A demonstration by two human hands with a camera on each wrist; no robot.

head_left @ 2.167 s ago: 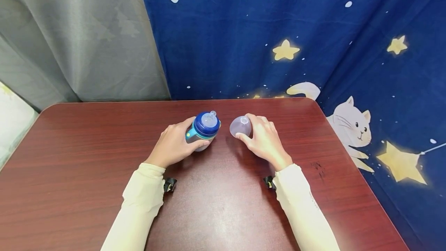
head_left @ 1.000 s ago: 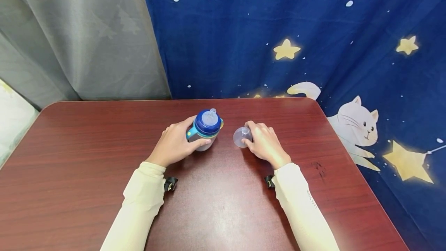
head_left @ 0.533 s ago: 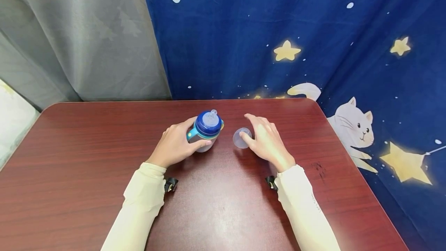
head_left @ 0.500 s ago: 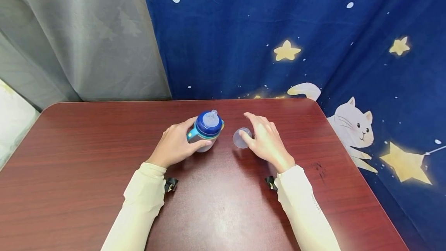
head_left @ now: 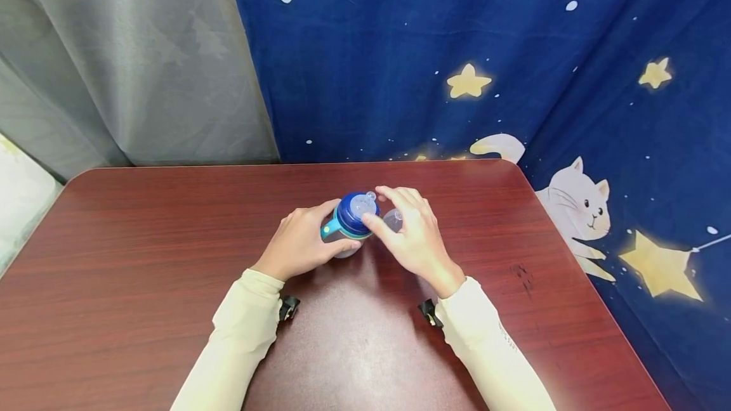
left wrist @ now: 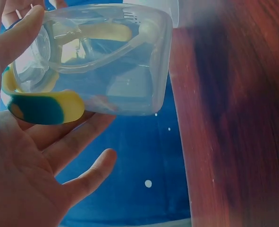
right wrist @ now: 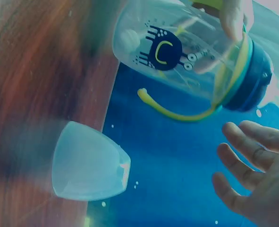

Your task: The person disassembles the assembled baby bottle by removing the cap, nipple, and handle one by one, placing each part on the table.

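A clear baby bottle [head_left: 344, 243] with a blue collar [head_left: 352, 214], a silicone nipple and teal-and-yellow handles [left wrist: 40, 106] is held in my left hand [head_left: 337, 228], thumb on its side. It leans toward the right, above the table. My right hand [head_left: 384, 211] hovers over the blue collar with spread fingers [right wrist: 245, 142], thumb near the collar's edge; the right wrist view shows a gap between them and the bottle [right wrist: 177, 52]. The clear dome cap [right wrist: 89, 163] lies on the table just behind my right hand, partly hidden in the head view [head_left: 393, 219].
The dark red wooden table [head_left: 143, 240] has rounded corners. A grey curtain [head_left: 125, 62] hangs at the back left, a blue star-and-cat cloth [head_left: 485, 68] at the back and right, close to the table's right edge.
My right hand let go of the clear cap on the table and moved left onto the bottle's top. My left hand shifted the bottle slightly right and tilted it.
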